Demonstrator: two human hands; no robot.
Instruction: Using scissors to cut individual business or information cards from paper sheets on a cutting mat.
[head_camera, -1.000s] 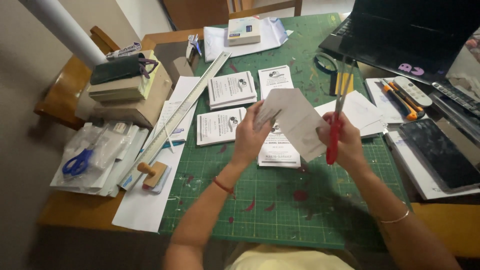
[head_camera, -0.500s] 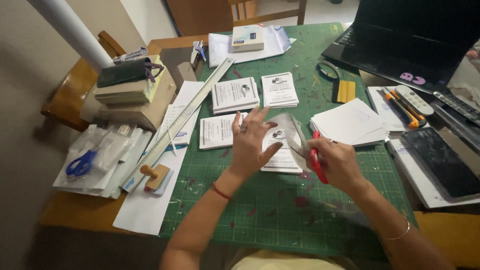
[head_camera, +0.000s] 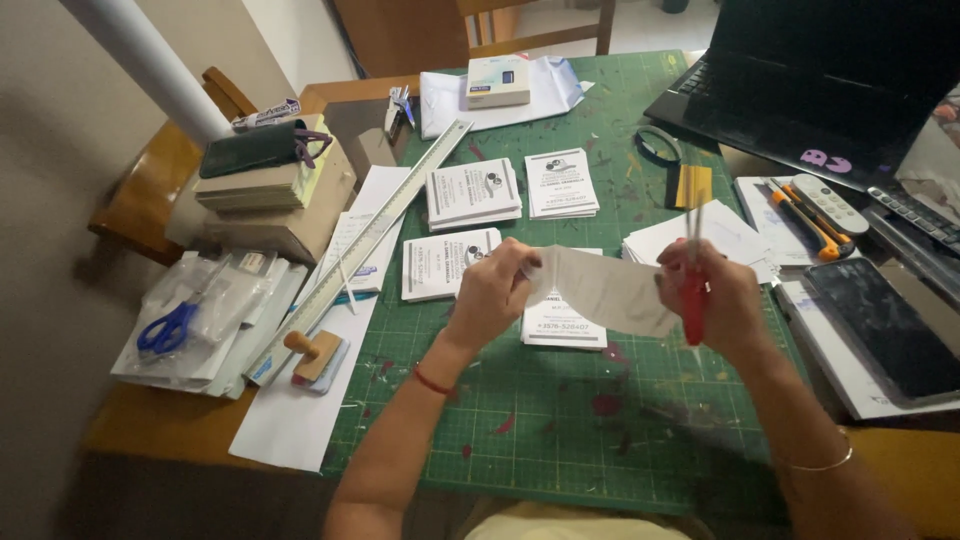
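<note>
Sheet of paper (head_camera: 612, 290) is back up off the cutting mat (head_camera: 560, 430), stretched flat between both hands above the card stacks (head_camera: 470, 195); half a second ago it was lower, near the cards. Left hand (head_camera: 492, 292) pinches its left edge. Right hand (head_camera: 712, 300) grips red scissors (head_camera: 693, 290) at the right edge, blades blurred, probably starting a cut.

Bare cutting mat (head_camera: 560, 450) below; card stacks (head_camera: 472, 193) crowd beyond.

A small white box (head_camera: 498, 81) sits near the cutting mat's (head_camera: 560, 440) far edge; a dark laptop screen (head_camera: 850, 60) stands at its far right corner.
</note>
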